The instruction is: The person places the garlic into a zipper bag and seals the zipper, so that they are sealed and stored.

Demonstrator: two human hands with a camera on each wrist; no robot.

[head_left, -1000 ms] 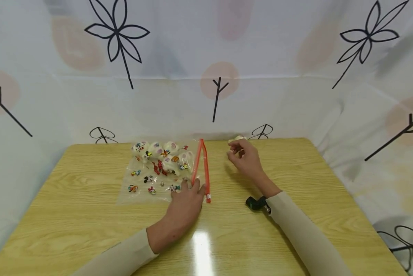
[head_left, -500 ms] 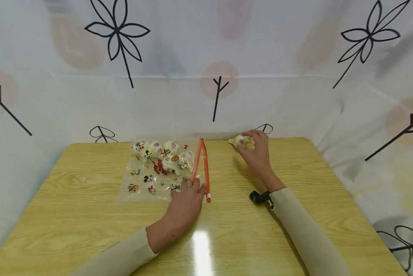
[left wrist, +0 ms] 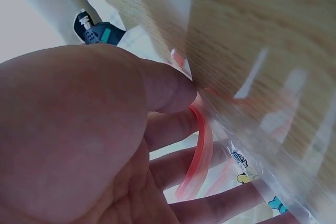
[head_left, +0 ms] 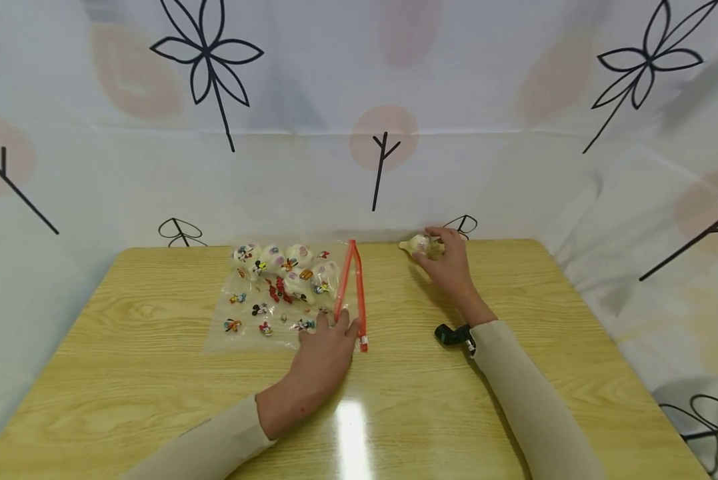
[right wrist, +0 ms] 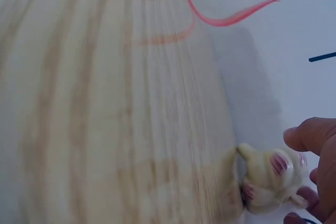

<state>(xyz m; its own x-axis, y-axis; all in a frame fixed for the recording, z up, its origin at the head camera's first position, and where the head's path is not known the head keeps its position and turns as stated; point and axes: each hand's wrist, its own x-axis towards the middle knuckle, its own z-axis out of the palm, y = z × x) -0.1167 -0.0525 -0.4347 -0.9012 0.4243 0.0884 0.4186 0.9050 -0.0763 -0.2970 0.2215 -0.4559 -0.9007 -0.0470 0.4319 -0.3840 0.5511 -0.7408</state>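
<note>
A clear zip bag (head_left: 247, 341) printed with cartoon figures lies at the left, several garlic bulbs (head_left: 301, 255) inside it. Its red zip strip (head_left: 362, 293) stands apart at the mouth. My left hand (head_left: 323, 357) is at the mouth's near corner; in the left wrist view its thumb (left wrist: 173, 87) and fingers pinch the bag's edge. At the table's back edge my right hand (head_left: 455, 270) has thumb and fingers round a garlic bulb (head_left: 419, 244). In the right wrist view the garlic's pale stem points away from the hand; whether a second bulb lies beside it, I cannot tell.
Wooden table (head_left: 155, 393) under both hands, with a bright reflection near its front. A patterned white cloth (head_left: 299, 180) hangs close behind the back edge and along both sides. A black wrist device (head_left: 453, 335) sits at the right cuff.
My right hand has moved rightward and slightly back, from in front of the garlic to around it, and has stayed there over the last half second. Left hand and bag have not moved.
</note>
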